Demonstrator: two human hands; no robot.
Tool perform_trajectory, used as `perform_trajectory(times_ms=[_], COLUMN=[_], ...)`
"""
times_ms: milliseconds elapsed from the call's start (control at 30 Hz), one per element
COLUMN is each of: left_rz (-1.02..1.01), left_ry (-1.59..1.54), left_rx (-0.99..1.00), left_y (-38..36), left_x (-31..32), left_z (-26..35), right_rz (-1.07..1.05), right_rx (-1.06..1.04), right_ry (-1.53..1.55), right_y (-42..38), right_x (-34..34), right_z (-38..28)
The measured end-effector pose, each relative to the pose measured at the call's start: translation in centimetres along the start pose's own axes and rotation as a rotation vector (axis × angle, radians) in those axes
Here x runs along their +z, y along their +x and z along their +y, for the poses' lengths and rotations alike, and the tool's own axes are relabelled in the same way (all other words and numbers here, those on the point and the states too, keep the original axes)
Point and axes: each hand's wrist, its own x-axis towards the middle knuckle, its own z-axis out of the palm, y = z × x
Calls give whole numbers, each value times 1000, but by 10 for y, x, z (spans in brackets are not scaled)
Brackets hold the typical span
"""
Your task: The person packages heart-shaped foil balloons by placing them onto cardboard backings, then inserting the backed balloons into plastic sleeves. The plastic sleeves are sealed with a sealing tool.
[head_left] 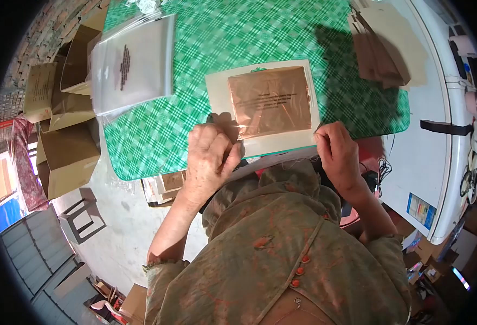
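A cream rectangular sheet (219,89) lies on the green plaid tablecloth at the table's front edge. On it rests a copper-coloured packet (271,102) in clear plastic with small dark print. My left hand (210,154) is at the sheet's lower left corner, its fingers curled and pressed together; what they pinch is too small to make out. At the lower right corner my right hand (337,153) has thumb and fingers closed on the sheet's edge.
A stack of clear printed plastic bags (135,67) lies at the table's left. Cream and brown sheets (385,46) are piled at the back right. Open cardboard boxes (68,149) stand left of the table, and a white appliance (436,100) stands to the right.
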Motion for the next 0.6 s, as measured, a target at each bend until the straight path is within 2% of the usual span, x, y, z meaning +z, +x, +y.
perform_trajectory(times_ms=[133, 300, 467, 600], left_rz=[-11, 77, 100, 159], left_ry=[61, 82, 167, 195], left_rx=[8, 31, -48, -157], left_y=[-1, -5, -20, -38], left_x=[5, 11, 6, -3], left_z=[-2, -4, 5, 7], right_rz=[-1, 5, -68, -76], right_rx=[50, 81, 80, -27], right_ry=[-63, -199, -355, -333], right_y=[0, 2, 6, 26], right_x=[4, 6, 4, -12], right_z=[-4, -3, -9, -7])
